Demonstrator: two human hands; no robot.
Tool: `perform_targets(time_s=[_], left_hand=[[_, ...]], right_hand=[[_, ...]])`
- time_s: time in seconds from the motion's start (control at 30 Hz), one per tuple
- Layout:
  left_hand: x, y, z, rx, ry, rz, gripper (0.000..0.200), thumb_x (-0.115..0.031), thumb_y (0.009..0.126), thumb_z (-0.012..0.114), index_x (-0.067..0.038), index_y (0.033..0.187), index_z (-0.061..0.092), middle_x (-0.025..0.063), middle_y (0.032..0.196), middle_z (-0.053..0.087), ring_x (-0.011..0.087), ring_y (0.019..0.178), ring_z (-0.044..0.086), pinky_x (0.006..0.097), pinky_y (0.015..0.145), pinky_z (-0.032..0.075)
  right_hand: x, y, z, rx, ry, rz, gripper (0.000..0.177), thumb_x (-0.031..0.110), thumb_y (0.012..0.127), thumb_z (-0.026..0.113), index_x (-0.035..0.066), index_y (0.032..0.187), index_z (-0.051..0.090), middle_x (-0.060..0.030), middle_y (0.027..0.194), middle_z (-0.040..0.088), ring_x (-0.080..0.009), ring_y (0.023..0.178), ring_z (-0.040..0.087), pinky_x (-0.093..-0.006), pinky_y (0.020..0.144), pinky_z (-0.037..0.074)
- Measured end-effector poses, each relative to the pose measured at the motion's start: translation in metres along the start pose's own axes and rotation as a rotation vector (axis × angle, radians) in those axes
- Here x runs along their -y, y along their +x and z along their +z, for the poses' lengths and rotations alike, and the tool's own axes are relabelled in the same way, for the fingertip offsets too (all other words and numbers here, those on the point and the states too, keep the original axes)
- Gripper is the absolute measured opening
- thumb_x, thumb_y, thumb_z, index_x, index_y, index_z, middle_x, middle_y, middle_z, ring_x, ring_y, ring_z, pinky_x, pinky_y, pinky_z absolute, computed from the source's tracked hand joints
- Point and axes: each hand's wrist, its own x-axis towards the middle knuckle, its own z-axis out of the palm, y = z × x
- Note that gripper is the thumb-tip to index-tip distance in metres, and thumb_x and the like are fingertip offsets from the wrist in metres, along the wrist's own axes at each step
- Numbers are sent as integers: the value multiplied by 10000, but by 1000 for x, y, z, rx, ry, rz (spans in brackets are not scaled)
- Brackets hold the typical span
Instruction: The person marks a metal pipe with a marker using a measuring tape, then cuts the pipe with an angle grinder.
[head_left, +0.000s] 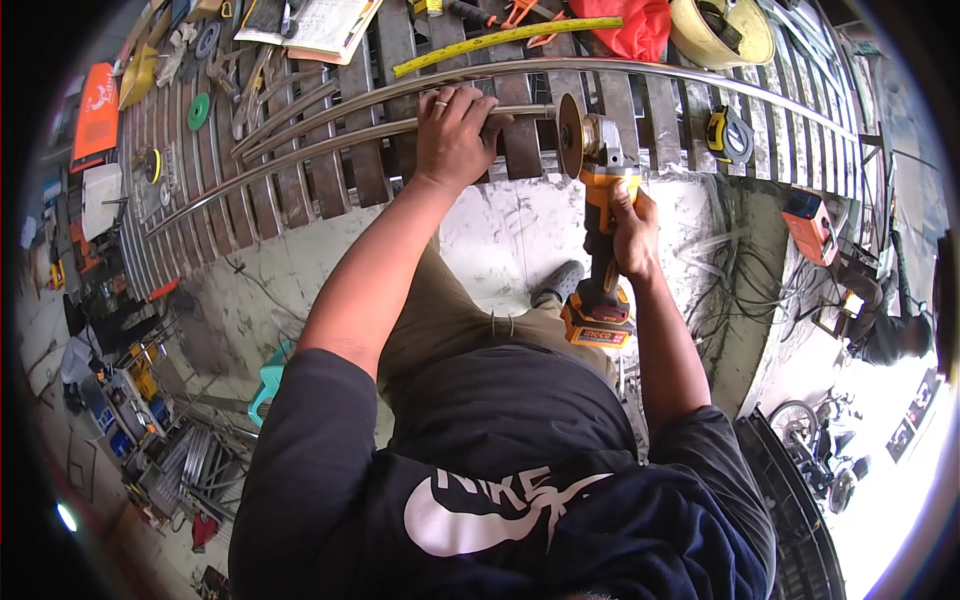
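My left hand (pixel 455 138), a ring on one finger, is closed over a thin metal tube (pixel 320 152) lying on the slatted metal bench. The tube's right end sits right at the cutting disc (pixel 570 136) of a yellow and black cordless angle grinder (pixel 600 190). Around the grinder's body wraps my right hand (pixel 636 236), thumb on top near the head. The disc stands upright, and the battery (pixel 598 318) points back toward my body. Just beyond, a longer metal tube (pixel 640 66) runs across the bench.
A yellow measuring strip (pixel 508 46), a red bag (pixel 630 28) and a cream bucket (pixel 722 30) lie at the back. A tape measure (pixel 730 135) rests to the right. On the left are a green disc (pixel 199 112) and an open notebook (pixel 325 28). Cables (pixel 745 285) trail across the floor.
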Motion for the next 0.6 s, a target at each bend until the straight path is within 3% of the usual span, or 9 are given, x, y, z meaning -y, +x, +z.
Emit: perform_targets(time_s=[0.4,0.6], left_hand=[[-2,6,-5,36,-119,-12,311,-231,885,910,-79,1117,769,78,1128,722,330,1099,699,434,968,569],[-3,7,-7,46,-156,-30,297,-191,878,898,-69,1122,780,91,1124,727,338,1101,698,440,994,570]], right_hand=[[-10,4,1,-28,-77,57,622,605,1137,624,-12,1193,678,-57,774,653,-143,528,625,-322,481,551],[-4,6,6,-10,-107,58,638,628,1130,615,-9,1148,656,-79,768,659,-173,531,647,-342,485,569]])
